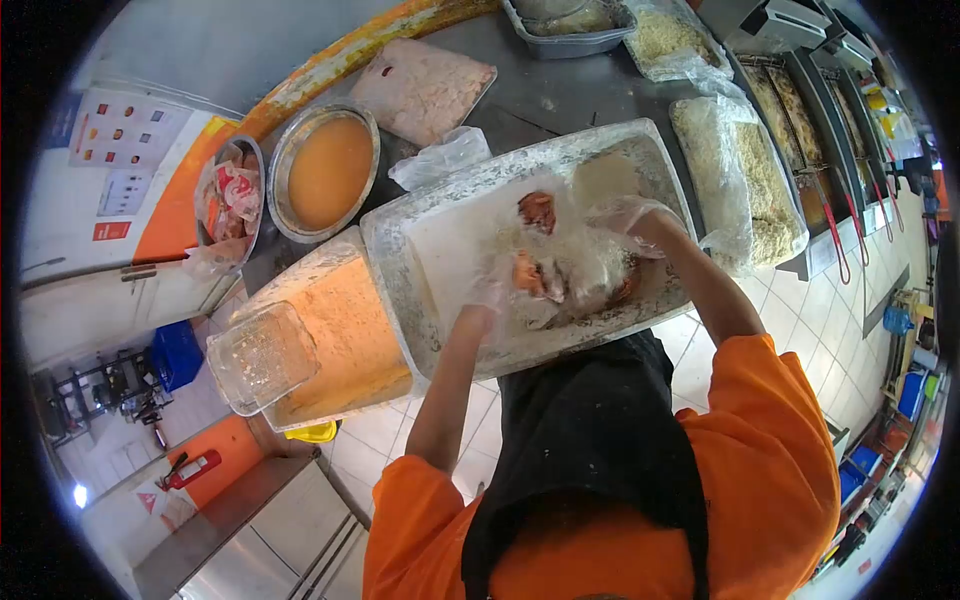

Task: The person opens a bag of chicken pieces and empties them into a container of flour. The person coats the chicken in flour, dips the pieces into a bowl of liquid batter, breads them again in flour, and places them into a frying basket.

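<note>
A large, worn white tub (400, 250) holds white powder like flour (450, 245) and several reddish-brown pieces of meat (537, 212), some dusted white. Inside it, my left hand (490, 287), in a clear plastic glove, is at the left of a meat piece (538, 277). My right hand (632, 222), gloved the same way, is over the right part of the tub, above more powdered pieces. Flying powder and motion blur smear the fingers of both hands, so their grip cannot be made out.
Left of the tub are a container of orange powder (340, 330) with a clear plastic box (262, 358), a metal bowl of orange liquid (330, 173) and a bowl of wrappers (232, 200). Bags of pale crumbs (745, 180) lie right, beside fryers (785, 120). A pink bag (425, 90) lies behind.
</note>
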Motion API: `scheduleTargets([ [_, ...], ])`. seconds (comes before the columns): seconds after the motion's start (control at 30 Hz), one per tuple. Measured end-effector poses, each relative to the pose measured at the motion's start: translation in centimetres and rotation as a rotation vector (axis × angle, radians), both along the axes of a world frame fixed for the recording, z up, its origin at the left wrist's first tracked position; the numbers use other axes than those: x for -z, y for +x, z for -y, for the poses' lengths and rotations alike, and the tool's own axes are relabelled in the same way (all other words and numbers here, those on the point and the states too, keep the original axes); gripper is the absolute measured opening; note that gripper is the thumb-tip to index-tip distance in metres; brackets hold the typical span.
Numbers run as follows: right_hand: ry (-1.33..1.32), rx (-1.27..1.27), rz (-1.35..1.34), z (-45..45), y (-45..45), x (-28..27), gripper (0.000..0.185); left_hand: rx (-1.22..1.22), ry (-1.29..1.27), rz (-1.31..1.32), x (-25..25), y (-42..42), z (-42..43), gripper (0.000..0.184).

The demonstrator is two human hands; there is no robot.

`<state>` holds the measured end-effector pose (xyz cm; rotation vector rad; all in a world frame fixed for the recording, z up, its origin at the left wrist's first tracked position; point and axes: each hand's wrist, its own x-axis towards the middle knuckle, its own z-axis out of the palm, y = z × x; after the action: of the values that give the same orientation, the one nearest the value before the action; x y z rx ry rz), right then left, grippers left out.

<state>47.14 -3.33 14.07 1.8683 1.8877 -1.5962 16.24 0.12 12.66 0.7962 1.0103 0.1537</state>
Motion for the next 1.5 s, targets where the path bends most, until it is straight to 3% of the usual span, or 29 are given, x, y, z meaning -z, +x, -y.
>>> scheduleTargets([
  [0.07, -0.103, 0.164, 0.115, 0.8, -2.3, -3.3, 0.056, -0.089, -0.112, -0.085, 3.8, -0.3, 0.0, 0.049],
  [0.13, -0.175, 0.209, 0.138, 1.1, -4.9, 0.3, 0.048, -0.213, -0.144, -0.118, 5.5, 0.2, 0.6, 0.05],
  [0.2, 0.046, 0.128, 0.013, 1.9, -6.7, 7.3, 0.046, -0.235, -0.168, -0.186, 1.1, 2.3, 0.6, 0.045],
  [0.23, 0.305, 0.022, -0.124, 2.3, -7.3, 12.0, 0.049, -0.249, -0.178, -0.218, -0.5, 3.0, 0.4, 0.043],
  [0.3, 0.562, 0.026, -0.358, 3.2, -7.8, 12.9, 0.048, -0.124, 0.04, 0.028, 5.8, 1.8, 0.9, 0.037],
  [0.33, 0.562, 0.136, -0.453, 3.5, -7.9, 9.9, 0.046, -0.088, 0.106, 0.094, 6.8, 1.5, 0.7, 0.036],
  [0.4, 0.333, 0.251, -0.394, 2.4, -7.8, 1.2, 0.038, 0.005, 0.131, 0.091, 4.1, 0.8, 0.6, 0.035],
  [0.43, 0.267, 0.275, -0.366, 1.8, -6.5, -0.4, 0.037, 0.061, 0.155, 0.094, 2.5, 0.4, 0.6, 0.034],
  [0.5, 0.17, 0.336, -0.284, 1.0, -3.3, 0.8, 0.037, 0.234, 0.282, 0.003, 1.2, -0.5, 0.5, 0.032],
  [0.6, 0.006, 0.439, -0.124, 2.4, -0.3, 2.0, 0.036, 0.383, 0.389, -0.221, 3.5, -2.6, 0.8, 0.031],
  [0.67, -0.068, 0.447, -0.057, 3.6, 0.2, 2.0, 0.036, 0.298, 0.192, -0.282, 7.9, -4.3, 0.7, 0.034],
  [0.7, -0.1, 0.438, -0.032, 3.9, 0.1, 1.9, 0.036, 0.16, -0.037, -0.156, 9.1, -5.7, 1.0, 0.035],
  [0.77, -0.157, 0.415, -0.016, 4.1, 0.1, 1.7, 0.036, -0.007, -0.254, -0.115, 6.5, -5.1, 1.5, 0.035],
  [0.83, -0.218, 0.386, -0.003, 4.2, 0.1, 1.1, 0.035, -0.071, -0.234, -0.268, -2.9, 0.5, 1.7, 0.037],
  [0.9, -0.283, 0.375, -0.019, 4.4, -0.8, 0.4, 0.035, 0.055, -0.218, -0.214, 1.3, 0.7, 0.8, 0.04],
  [1.0, -0.39, 0.385, -0.111, 4.1, -3.0, 1.3, 0.034, 0.089, 0.143, 0.082, 15.8, -1.6, 2.7, 0.048],
  [1.07, -0.456, 0.439, -0.173, 3.5, -4.9, 1.5, 0.034, 0.203, 0.432, 0.092, 15.7, -1.8, 3.3, 0.051],
  [1.1, -0.469, 0.479, -0.204, 3.3, -5.6, 1.4, 0.034, 0.331, 0.544, -0.029, 15.7, -1.9, 3.6, 0.052],
  [1.17, -0.423, 0.536, -0.255, 3.3, -6.1, 1.1, 0.034, 0.144, 0.312, -0.06, 8.3, -0.1, 3.1, 0.054],
  [1.2, -0.283, 0.522, -0.299, 3.9, -5.8, 2.6, 0.033, -0.17, -0.034, 0.026, 2.0, 1.1, 2.6, 0.055],
  [1.23, -0.141, 0.502, -0.337, 4.1, -5.9, 2.8, 0.032, -0.484, -0.38, 0.11, -1.1, 1.7, 2.3, 0.056],
  [1.3, -0.031, 0.464, -0.321, 4.6, -6.0, 2.9, 0.03, -0.23, -0.101, 0.045, 3.5, -0.4, 2.5, 0.049],
  [1.33, -0.057, 0.448, -0.262, 3.6, -6.5, -1.8, 0.029, -0.204, -0.071, 0.019, 2.8, -0.5, 2.4, 0.047],
  [1.37, -0.08, 0.432, -0.202, 3.1, -6.8, -4.4, 0.027, -0.234, -0.174, -0.033, 1.0, -0.1, 2.3, 0.045],
  [1.47, 0.593, 0.041, 0.081, 2.3, -6.5, -2.5, 0.027, -0.335, -0.468, -0.184, -7.3, 1.9, 1.9, 0.041],
  [1.5, 0.473, 0.219, -0.133, 1.8, -6.5, -1.4, 0.033, -0.335, -0.492, -0.209, -8.2, 2.2, 2.0, 0.04],
])
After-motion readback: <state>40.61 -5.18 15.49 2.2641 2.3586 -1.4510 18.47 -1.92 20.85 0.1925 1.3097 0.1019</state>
